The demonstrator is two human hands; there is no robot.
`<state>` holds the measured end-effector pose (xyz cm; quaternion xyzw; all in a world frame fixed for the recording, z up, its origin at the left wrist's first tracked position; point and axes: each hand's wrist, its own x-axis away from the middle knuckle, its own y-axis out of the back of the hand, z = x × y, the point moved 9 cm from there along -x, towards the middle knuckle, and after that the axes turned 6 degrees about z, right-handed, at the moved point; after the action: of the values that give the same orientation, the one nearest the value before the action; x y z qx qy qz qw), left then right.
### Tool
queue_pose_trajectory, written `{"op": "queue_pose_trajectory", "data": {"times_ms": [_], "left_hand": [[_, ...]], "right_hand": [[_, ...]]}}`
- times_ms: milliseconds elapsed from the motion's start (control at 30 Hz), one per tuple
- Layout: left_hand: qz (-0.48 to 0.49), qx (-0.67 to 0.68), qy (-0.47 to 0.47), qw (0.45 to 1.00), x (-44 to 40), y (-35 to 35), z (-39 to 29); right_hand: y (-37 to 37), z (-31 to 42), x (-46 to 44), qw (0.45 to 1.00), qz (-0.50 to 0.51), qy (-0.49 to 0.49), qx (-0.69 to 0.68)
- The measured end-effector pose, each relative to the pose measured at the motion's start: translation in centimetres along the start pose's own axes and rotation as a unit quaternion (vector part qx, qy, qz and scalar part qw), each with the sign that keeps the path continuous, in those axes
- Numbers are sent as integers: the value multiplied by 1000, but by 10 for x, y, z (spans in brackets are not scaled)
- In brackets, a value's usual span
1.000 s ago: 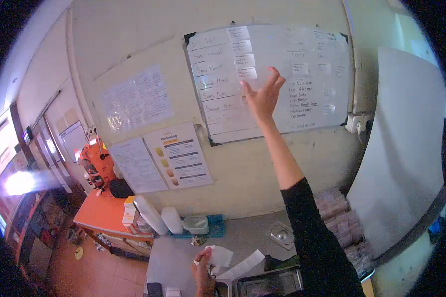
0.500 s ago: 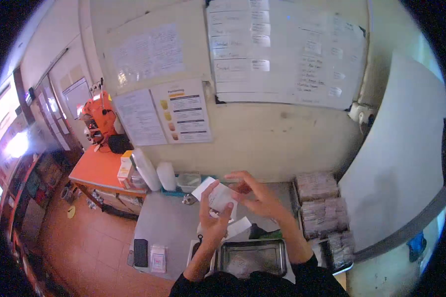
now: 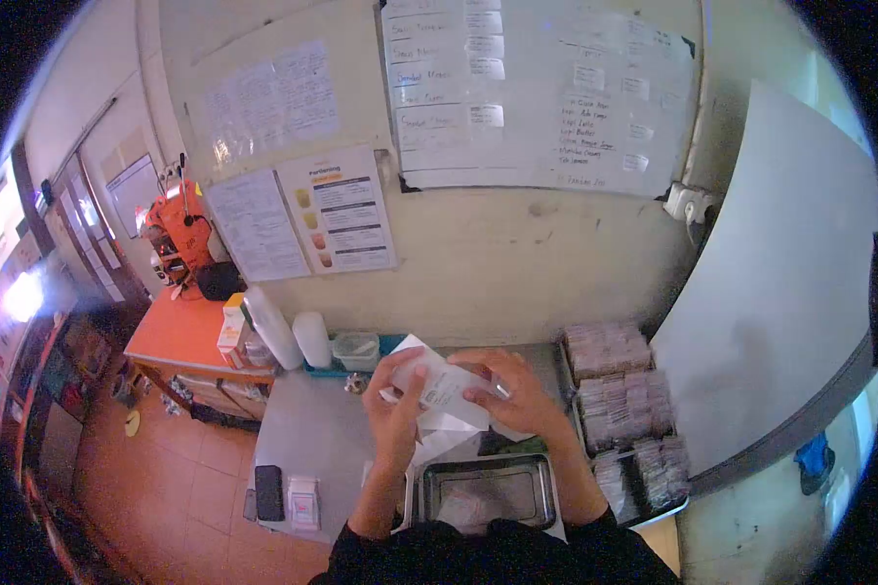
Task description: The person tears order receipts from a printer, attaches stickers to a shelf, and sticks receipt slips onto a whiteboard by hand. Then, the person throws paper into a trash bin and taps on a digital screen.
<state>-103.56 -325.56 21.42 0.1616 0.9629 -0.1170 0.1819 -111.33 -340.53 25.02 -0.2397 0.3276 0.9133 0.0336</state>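
Note:
A white slip of paper (image 3: 447,387) with small printed text is held up over the table between my two hands. My left hand (image 3: 394,409) is closed on its left side, fingers bent around the edge. On the other side my right hand (image 3: 519,395) pinches the paper's right part with thumb and fingers. More white paper (image 3: 437,446) shows just below; whether it is a separate sheet I cannot tell. Nearest me, a metal tray (image 3: 541,468) sits on the table, with a clear plastic packet (image 3: 463,509) in it.
Several stacks of plastic-wrapped packets (image 3: 622,400) stand on the right. A phone (image 3: 269,492) and a small pink-and-white packet (image 3: 303,504) lie at the left. Behind are a teal tray (image 3: 320,371), a clear tub (image 3: 356,351) and white stacked cups (image 3: 273,329). A wall (image 3: 517,263) rises behind.
My right hand has come in and closed on the paper's right side, where its fingers were spread before. The paper now lies stretched between both hands. The whole view has shifted slightly.

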Motion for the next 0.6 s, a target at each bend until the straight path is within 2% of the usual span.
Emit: {"op": "queue_pose_trajectory", "data": {"times_ms": [33, 167, 333, 600], "left_hand": [[7, 13, 3, 1000, -1, 0, 5], [42, 42, 21, 998, 2, -9, 8], [48, 35, 33, 998, 6, -14, 9], [69, 39, 91, 993, 6, -16, 19]], "right_hand": [[-1, 4, 0, 999, 7, 18, 43], [0, 8, -1, 1000, 3, 22, 17], [4, 6, -2, 997, -62, 27, 25], [0, 2, -3, 994, -26, -2, 105]]}}
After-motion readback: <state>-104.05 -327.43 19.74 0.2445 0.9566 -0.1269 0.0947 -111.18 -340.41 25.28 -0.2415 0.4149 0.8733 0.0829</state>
